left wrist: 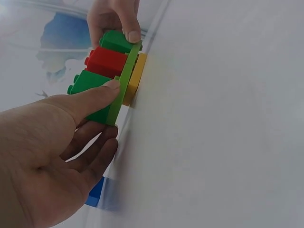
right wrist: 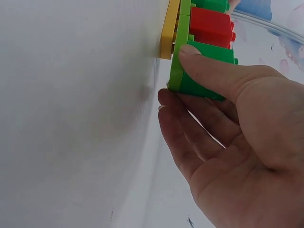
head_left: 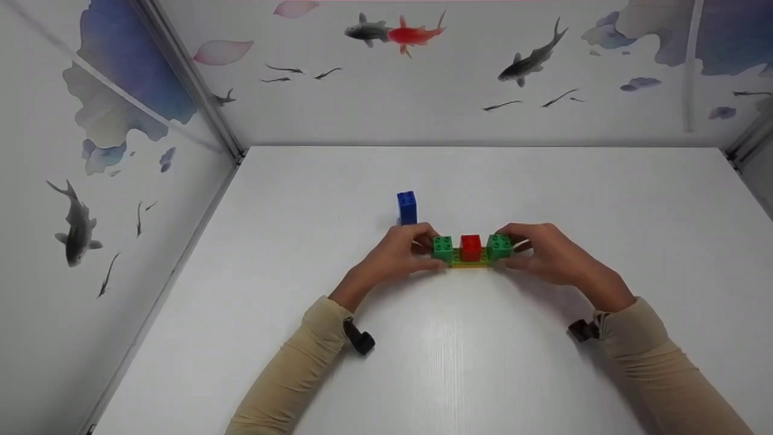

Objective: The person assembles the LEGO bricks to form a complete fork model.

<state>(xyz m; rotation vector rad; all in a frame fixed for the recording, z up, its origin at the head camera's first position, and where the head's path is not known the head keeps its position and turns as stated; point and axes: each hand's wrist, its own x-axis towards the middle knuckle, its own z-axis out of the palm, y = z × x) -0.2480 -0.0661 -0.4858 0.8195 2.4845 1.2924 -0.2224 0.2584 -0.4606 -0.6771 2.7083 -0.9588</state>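
Both hands grip one block assembly from its two ends. A light green layer point(left wrist: 124, 80) forms its long flat part, with a yellow brick point(left wrist: 136, 80) under the middle. On top stand a left green brick point(head_left: 442, 248), a red brick point(head_left: 470, 248) in the centre and a right green brick point(head_left: 499, 246), with gaps between them. My left hand point(head_left: 406, 252) pinches the left end, thumb on the near side and fingers behind. At the right end my right hand point(head_left: 542, 254) does the same; in the right wrist view its thumb lies across the green brick and light green edge.
A tall blue block point(head_left: 407, 208) stands on the white table point(head_left: 459, 350), just beyond my left hand. White panels with painted fish point(head_left: 416, 34) border the table at the back and on the left. Each wrist carries a small black camera point(head_left: 360, 339).
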